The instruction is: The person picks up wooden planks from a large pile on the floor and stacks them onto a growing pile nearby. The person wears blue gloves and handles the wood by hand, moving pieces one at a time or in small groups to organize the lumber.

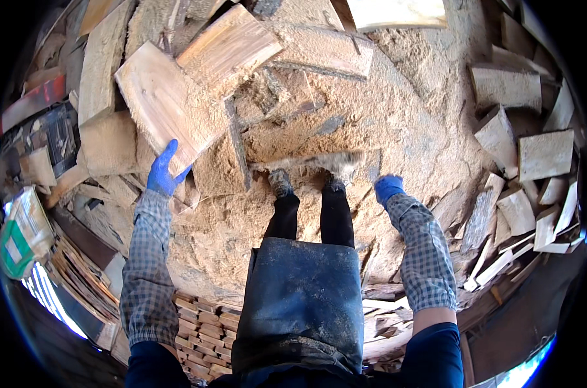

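Observation:
My left hand (165, 173), in a blue glove, grips the lower edge of a wide pale wooden board (167, 107), its thumb lying on the face. Sawdust covers part of this board, which leans among other planks. My right hand (389, 187), also blue-gloved, hangs low over the sawdust to the right of my feet. Its fingers look curled in, with no object visible in them. Between that hand and my feet, a narrow piece of wood (316, 160) is smeared by motion, apart from the glove.
Another sawn board (232, 48) lies beyond the held one, with a dusty plank (322, 52) beside it. Sawdust (416, 129) covers the ground. Wood blocks (545, 155) are heaped at right; stacked firewood (203, 330) shows behind me. A green-and-white sack (25, 236) sits at left.

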Motion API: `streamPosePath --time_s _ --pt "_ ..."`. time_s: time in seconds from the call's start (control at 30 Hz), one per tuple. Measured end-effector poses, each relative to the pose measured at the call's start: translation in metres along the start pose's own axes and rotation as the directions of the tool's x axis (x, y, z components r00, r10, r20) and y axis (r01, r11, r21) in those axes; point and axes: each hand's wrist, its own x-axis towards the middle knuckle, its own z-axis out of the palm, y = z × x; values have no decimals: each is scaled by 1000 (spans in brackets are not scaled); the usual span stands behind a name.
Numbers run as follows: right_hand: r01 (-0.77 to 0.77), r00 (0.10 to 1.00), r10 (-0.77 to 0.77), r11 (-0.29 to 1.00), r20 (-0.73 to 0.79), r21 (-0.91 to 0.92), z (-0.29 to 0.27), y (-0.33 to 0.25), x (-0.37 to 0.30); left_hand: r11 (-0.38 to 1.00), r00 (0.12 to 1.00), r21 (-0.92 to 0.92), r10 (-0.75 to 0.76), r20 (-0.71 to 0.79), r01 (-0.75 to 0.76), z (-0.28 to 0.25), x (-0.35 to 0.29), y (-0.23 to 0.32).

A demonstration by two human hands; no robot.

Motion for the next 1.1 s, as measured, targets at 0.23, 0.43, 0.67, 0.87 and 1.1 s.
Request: streamPosePath --time_s 0.23,0.43,0.67,0.87,1.1 --pt "188 742 -117 981 -660 37 -45 -85 67 984 994 160 92 -52 -82 10 75 -71" --pt "275 601 -249 957 -760 -96 -67 -145 187 934 944 213 314 -99 -288 -22 127 -113" --pt "120 543 -303 951 -783 -285 -44 -109 289 953 954 102 293 -61 -286 -22 170 -137" --pt "156 912 -171 985 -372 -69 -56 -122 301 984 982 159 100 -161 -74 -13 156 -124" --pt "81 782 -189 976 -594 -204 -68 -150 298 974 976 150 188 -108 -171 -15 117 -109"
